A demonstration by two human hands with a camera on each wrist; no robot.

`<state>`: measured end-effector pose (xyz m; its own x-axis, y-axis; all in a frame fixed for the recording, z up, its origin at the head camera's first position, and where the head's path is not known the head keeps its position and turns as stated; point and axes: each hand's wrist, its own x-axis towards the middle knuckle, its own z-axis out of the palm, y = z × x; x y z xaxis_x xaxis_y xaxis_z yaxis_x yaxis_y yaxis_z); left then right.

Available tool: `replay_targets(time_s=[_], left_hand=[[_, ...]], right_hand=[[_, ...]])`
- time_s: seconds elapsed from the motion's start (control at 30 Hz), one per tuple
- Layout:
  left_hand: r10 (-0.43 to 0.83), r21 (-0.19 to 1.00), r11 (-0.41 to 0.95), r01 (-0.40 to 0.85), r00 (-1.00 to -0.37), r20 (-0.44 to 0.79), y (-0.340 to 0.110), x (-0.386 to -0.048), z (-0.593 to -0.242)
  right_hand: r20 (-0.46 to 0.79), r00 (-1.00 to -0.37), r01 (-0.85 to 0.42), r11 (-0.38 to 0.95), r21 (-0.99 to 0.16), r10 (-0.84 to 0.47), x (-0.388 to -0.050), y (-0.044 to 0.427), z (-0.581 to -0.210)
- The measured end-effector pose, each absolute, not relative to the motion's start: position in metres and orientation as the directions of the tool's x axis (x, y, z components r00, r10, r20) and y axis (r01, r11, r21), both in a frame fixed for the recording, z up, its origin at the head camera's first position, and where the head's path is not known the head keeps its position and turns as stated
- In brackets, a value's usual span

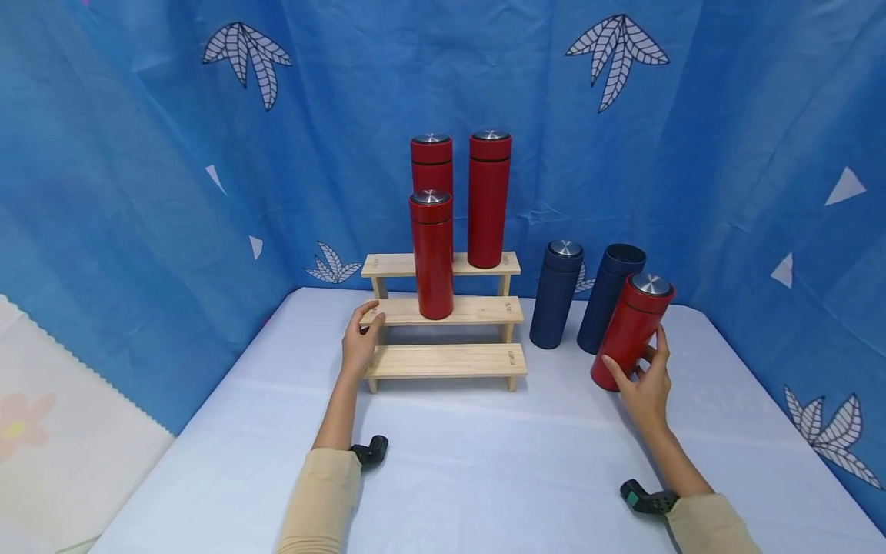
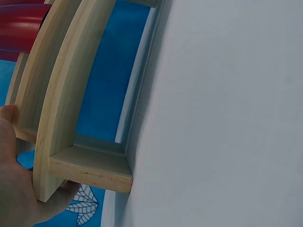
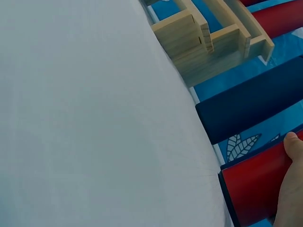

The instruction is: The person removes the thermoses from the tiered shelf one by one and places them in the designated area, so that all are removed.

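My right hand (image 1: 649, 388) grips a red thermos (image 1: 628, 331) low on its body, thumb on the near side. In the right wrist view the thermos base (image 3: 255, 187) is at or just over the white cloth; contact cannot be told. The left hand (image 1: 358, 342) holds the left end of a three-tier wooden stand (image 1: 484, 309) at its middle shelf. Its thumb lies on the wood in the left wrist view; some fingers are hidden behind. One red thermos (image 1: 432, 261) stands on the middle shelf, and two more, one of them a taller-looking red thermos (image 1: 488, 204), stand on the top shelf.
A capped dark blue thermos (image 1: 554, 300) stands right of the stand. Beside it, a second blue thermos (image 1: 605, 308) with a dark top is partly behind the held red one. Blue leaf-patterned cloth (image 1: 332, 154) walls the back and sides of the white table (image 1: 526, 469).
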<state>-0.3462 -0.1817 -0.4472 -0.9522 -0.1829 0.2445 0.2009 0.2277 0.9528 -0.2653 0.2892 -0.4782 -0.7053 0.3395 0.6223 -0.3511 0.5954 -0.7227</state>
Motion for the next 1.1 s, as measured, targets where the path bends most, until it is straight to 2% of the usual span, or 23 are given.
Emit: replay_targets(time_s=[0.1,0.17,0.23,0.4,0.53,0.63,0.8,0.93,1.03,1.1], left_hand=[[-0.185,0.952,0.234,0.198,-0.952,0.243,-0.181,-0.346,-0.447],[-0.187,0.952,0.237,0.193,-0.953,0.240,-0.181,-0.345,-0.447],[-0.187,0.953,0.237,0.187,-0.954,0.234,-0.181,-0.345,-0.447],[-0.188,0.955,0.234,0.181,-0.955,0.228,-0.180,-0.344,-0.447],[-0.192,0.953,0.237,0.188,-0.953,0.236,-0.180,-0.344,-0.446],[-0.192,0.952,0.237,0.192,-0.952,0.240,-0.180,-0.344,-0.445],[-0.179,0.957,0.220,0.189,-0.956,0.231,-0.179,-0.344,-0.445],[-0.177,0.956,0.228,0.182,-0.958,0.225,-0.179,-0.343,-0.446],[-0.184,0.954,0.235,0.184,-0.956,0.229,-0.180,-0.344,-0.447],[-0.185,0.954,0.232,0.191,-0.954,0.236,-0.180,-0.345,-0.447]], right_hand=[[0.618,-0.704,-0.353,0.582,-0.732,0.351,-0.265,0.289,-0.478],[0.644,-0.668,-0.371,0.583,-0.723,0.373,-0.264,0.288,-0.476],[0.688,-0.598,-0.394,0.597,-0.699,0.411,-0.262,0.285,-0.471],[0.804,-0.374,-0.482,0.643,-0.595,0.463,-0.251,0.264,-0.444],[0.866,-0.292,-0.597,0.630,-0.497,0.407,-0.240,0.227,-0.415],[0.896,-0.289,-0.671,0.596,-0.441,0.338,-0.243,0.201,-0.404],[0.922,-0.341,-0.752,0.535,-0.385,0.184,-0.268,0.166,-0.406],[0.933,-0.353,-0.818,0.464,-0.341,0.064,-0.286,0.133,-0.401],[0.930,-0.366,-0.840,0.431,-0.330,0.000,-0.300,0.107,-0.391],[0.914,-0.406,-0.835,0.420,-0.357,-0.030,-0.308,0.091,-0.381]])
